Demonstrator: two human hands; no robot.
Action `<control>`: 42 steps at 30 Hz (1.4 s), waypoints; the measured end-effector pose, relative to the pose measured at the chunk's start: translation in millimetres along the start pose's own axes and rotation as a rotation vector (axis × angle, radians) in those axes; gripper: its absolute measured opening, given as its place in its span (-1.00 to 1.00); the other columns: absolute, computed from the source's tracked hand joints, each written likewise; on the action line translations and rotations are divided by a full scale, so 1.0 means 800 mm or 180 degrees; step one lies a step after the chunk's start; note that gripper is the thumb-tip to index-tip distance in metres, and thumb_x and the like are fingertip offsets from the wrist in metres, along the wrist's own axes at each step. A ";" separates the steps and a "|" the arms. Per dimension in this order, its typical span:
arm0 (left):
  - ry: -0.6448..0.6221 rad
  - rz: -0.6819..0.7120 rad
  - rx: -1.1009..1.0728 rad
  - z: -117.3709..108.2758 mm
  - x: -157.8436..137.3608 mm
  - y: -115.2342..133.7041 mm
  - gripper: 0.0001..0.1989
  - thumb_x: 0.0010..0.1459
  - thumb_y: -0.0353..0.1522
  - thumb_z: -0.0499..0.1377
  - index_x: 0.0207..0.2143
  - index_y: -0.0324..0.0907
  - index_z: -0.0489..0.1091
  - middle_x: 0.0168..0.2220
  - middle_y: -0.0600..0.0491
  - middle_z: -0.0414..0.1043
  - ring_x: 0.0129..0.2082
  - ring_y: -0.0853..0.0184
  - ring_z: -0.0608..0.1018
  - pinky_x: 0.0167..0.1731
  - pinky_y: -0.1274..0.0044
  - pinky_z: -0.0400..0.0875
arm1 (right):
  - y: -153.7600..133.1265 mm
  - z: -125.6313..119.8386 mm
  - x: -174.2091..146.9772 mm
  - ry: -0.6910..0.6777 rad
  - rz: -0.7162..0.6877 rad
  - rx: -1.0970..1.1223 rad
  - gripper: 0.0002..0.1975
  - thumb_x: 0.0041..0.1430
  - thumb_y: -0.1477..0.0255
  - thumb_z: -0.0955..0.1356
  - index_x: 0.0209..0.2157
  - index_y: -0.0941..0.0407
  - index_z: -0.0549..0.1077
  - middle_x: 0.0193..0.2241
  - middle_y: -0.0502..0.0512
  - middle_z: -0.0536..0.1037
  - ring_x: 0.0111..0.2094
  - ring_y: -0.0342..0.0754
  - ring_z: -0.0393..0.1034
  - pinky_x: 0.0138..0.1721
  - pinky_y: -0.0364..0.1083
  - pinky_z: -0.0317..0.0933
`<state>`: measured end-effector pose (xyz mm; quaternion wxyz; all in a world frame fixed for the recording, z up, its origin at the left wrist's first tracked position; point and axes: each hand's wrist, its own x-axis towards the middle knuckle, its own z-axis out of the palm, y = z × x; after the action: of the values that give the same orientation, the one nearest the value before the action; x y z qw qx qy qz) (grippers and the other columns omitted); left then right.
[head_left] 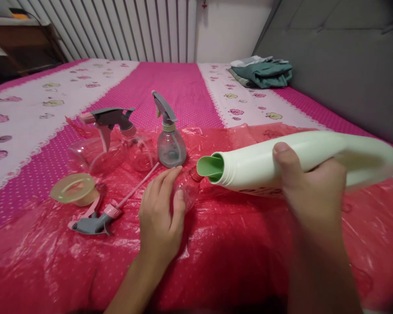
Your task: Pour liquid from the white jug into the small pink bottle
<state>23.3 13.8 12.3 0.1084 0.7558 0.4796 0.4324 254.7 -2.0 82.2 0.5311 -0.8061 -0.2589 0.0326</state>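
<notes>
My left hand is wrapped round a small clear spray bottle body without its top, tilted toward the right. In my right hand is a large pale green jug, tipped on its side. The jug's green pouring spout meets the small bottle's mouth. Whether liquid is flowing I cannot tell. Left of my left hand lies a loose grey and pink trigger sprayer head with its thin pink tube. A yellowish translucent cap rests beyond it.
A clear spray bottle with a grey trigger stands upright. Left of it lies a spray bottle with a grey and pink trigger. Red plastic sheeting covers the patterned pink bedspread. Folded clothes lie near the grey headboard.
</notes>
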 end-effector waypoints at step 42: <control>0.0010 0.0012 -0.0002 0.001 0.000 -0.001 -0.58 0.55 -0.23 -0.02 0.31 -0.10 0.40 0.25 -0.11 0.53 0.25 0.02 0.55 0.23 0.14 0.44 | -0.002 -0.002 -0.001 0.0013 0.0044 -0.0036 -0.20 -0.41 -0.29 0.33 -0.30 0.08 0.49 -0.18 0.30 0.60 0.06 0.40 0.46 0.24 0.39 0.25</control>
<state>23.2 14.5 11.6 0.1071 0.7560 0.4782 0.4339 253.5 -3.1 83.9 0.5268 -0.8109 -0.2524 0.0333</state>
